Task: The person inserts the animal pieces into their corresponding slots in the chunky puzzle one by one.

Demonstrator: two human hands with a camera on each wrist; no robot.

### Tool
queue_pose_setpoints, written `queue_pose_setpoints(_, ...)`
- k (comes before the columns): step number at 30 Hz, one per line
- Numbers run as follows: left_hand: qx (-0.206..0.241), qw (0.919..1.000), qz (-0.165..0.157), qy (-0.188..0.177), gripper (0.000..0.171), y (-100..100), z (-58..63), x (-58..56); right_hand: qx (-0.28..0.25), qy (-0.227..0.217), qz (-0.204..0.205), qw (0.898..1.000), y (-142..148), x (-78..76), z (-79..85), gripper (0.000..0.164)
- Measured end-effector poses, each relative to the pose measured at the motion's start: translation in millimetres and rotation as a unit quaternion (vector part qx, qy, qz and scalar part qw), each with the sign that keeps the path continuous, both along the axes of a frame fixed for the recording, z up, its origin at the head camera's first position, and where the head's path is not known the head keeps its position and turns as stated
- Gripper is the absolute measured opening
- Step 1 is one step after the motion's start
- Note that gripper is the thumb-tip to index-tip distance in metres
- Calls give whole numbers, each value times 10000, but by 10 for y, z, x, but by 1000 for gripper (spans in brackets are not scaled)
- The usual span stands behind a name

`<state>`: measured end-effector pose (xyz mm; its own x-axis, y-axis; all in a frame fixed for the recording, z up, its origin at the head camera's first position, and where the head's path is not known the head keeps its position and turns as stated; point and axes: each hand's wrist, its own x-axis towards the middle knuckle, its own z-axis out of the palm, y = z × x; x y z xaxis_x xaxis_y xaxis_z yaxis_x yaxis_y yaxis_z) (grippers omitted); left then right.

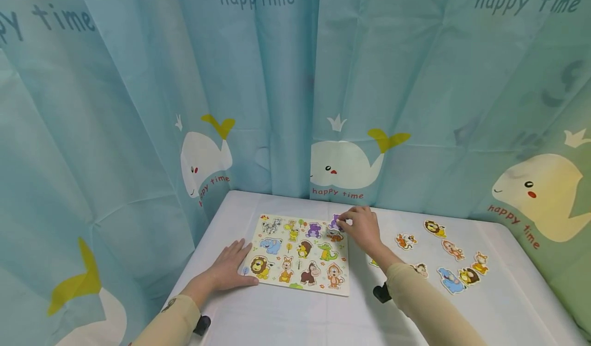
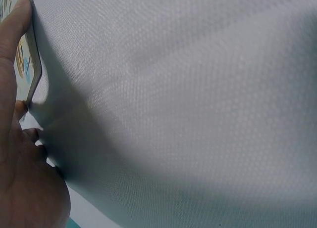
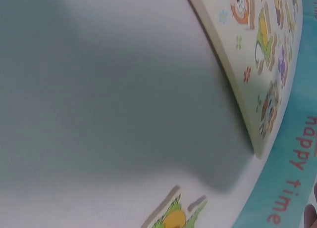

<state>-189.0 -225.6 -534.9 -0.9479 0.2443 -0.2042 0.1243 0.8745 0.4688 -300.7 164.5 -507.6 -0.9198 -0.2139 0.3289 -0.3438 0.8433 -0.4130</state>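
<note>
Right sleeve [image 1: 429,305] nearest me, right grip [image 1: 365,230] pinching the purple piece [image 1: 335,223] by its edge at far right of the board [image 1: 314,248], left grip [image 1: 228,268] spread at near left; I judge so slight a hold could let the piece twist.

The puzzle board [image 1: 278,260] looks smooth and wooden, the tablecloth [image 2: 198,104] finely woven and matt, the curtain [image 1: 286,79] creased cloth.

One board [image 1: 272,278], nine loose animal pieces [image 1: 451,280]
</note>
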Motion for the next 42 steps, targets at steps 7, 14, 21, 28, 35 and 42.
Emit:
queue_pose_setpoints(7, -41, 10000, 11, 31, 109, -3, -19, -11, 124, -107, 3, 9999, -164, -34, -48, 12)
queue_pose_setpoints(14, -70, 10000, 36, 8, 109, -8, -47, -9, 182, -331, -23, 9993, -277, -70, -89, 14)
queue_pose_setpoints(21, -49, 10000, 54, 14, 110, -20, -69, -7, 249, -305, 73, 9992, -371, -78, -119, 12)
queue_pose_setpoints(28, -74, 10000, 51, 18, 110, -12, -54, -9, 414, -438, 39, 9982, -442, -90, -146, 14)
queue_pose_setpoints(35, -33, 10000, 76, -13, 109, -8, -52, -9, 468, -437, 50, 9979, -486, -111, -185, 12)
queue_pose_setpoints(42, -68, 9999, 91, 1, 109, -14, -70, -9, 577, -441, 78, 9973, -529, -122, -217, 12)
